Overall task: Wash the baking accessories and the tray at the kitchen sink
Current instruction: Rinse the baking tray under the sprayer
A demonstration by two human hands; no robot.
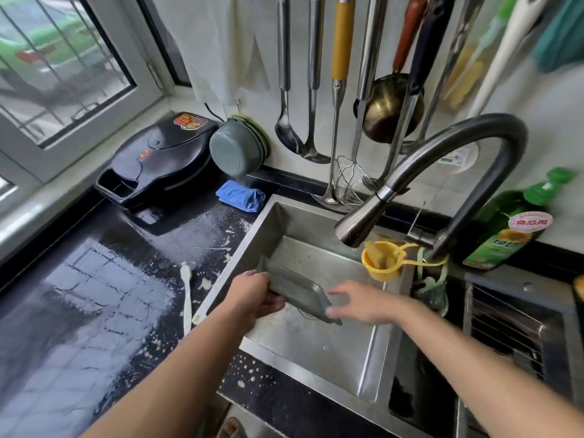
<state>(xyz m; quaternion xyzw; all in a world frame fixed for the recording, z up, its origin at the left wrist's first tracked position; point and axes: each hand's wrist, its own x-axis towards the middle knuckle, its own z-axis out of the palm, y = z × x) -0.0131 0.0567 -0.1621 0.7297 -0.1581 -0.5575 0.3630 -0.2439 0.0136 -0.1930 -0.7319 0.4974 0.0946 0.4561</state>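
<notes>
**Holding the tray over the sink**

We are gripping the small grey rectangular metal tray (292, 287) with our left hand (257, 295), fingers curled round its near-left edge, thumb along the rim. Our right hand (360, 303) is blurred; its fingers are reaching along the tray's right end, touching it, and we cannot tell how firmly they are closing on it. The tray is tilting, its left end raised, inside the square stainless steel sink (319, 346), above the wet basin floor.

The curved dark metal tap (442, 172) is arching in from the right, its nozzle hanging above the sink's far right side. A yellow plastic strainer cup (380, 260) is hanging just beside the nozzle. A white silicone spatula (187, 295) smeared with batter is lying on the wet black countertop (94, 295), just left of the sink's edge.

Further back, a folded blue cloth (241, 196) is lying near the sink's far corner, beside a black electric griddle (158, 159). A green dish soap bottle (512, 226) is standing to the right of the tap.
</notes>
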